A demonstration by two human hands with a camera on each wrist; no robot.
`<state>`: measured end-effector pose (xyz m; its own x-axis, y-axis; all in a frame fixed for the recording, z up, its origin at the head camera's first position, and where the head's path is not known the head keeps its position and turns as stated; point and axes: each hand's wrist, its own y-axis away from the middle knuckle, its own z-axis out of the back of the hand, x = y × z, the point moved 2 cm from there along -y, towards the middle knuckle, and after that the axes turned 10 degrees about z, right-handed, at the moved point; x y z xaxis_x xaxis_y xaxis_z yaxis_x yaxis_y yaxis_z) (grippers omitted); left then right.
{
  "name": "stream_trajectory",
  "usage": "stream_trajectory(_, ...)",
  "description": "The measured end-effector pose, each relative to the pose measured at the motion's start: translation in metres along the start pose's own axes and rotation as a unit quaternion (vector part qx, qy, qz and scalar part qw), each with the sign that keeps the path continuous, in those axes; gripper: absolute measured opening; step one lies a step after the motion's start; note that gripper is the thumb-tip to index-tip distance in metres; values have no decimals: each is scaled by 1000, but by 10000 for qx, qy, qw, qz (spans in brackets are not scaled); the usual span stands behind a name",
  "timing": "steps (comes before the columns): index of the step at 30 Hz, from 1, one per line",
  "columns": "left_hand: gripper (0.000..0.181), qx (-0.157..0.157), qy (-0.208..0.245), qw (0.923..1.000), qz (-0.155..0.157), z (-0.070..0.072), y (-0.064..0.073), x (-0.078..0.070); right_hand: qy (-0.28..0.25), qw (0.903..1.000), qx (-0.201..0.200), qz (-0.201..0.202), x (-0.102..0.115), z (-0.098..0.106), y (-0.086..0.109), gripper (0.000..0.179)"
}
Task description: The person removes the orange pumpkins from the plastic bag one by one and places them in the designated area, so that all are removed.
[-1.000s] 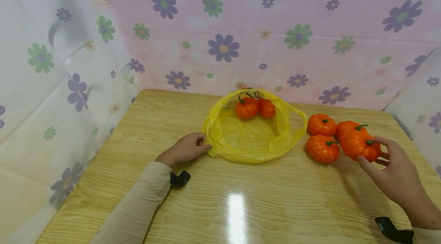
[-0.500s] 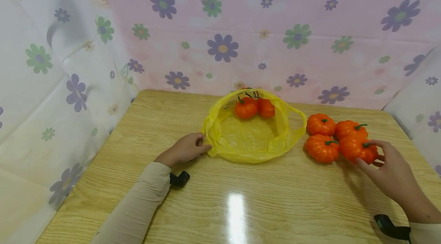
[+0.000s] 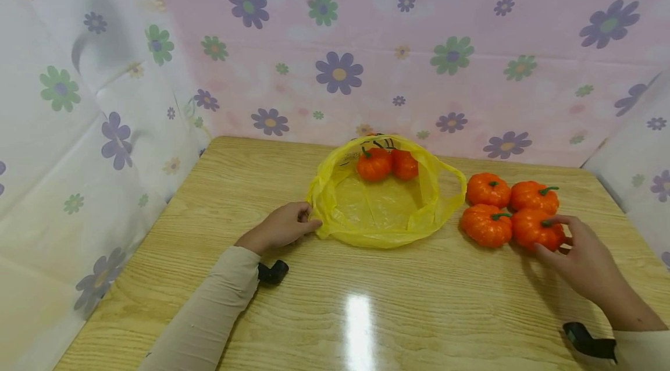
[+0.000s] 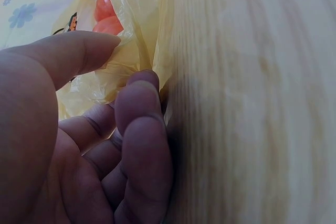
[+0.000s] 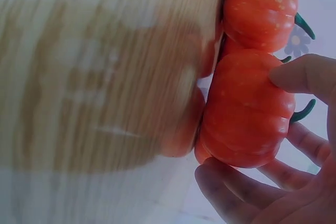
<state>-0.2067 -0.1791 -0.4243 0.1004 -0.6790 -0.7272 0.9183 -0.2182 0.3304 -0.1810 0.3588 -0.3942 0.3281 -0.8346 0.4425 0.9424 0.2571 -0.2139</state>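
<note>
A yellow plastic bag (image 3: 377, 237) lies on the table with its mouth open towards me. Two small orange pumpkins (image 3: 374, 164) sit deep inside it. At the bag's left edge my left hand (image 3: 282, 224) holds the film between thumb and fingers; the left wrist view shows the bag (image 4: 126, 59) there. On the right, my right hand (image 3: 591, 260) grips the front right pumpkin (image 3: 536, 231), thumb on one side and fingers on the other. That pumpkin (image 5: 247, 108) has a green stem and touches or nearly touches its neighbour on the left (image 3: 485, 227).
Two more pumpkins stand behind, one at back left (image 3: 488, 189) and one at back right (image 3: 534, 196), close by the bag's right handle (image 3: 456, 185). The wooden table (image 3: 293, 318) meets a flowered cloth (image 3: 293, 57) at its back and sides.
My right hand has moved left and slightly down with its pumpkin, which no longer overlaps the back right one as much. The left hand and the bag have stayed put.
</note>
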Motion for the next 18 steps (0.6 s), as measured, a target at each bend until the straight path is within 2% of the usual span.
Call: stream_trajectory(18, 31, -10, -81, 10000, 12, 0, -1, 1, 113, 9995, 288, -109, 2, -8, 0, 62)
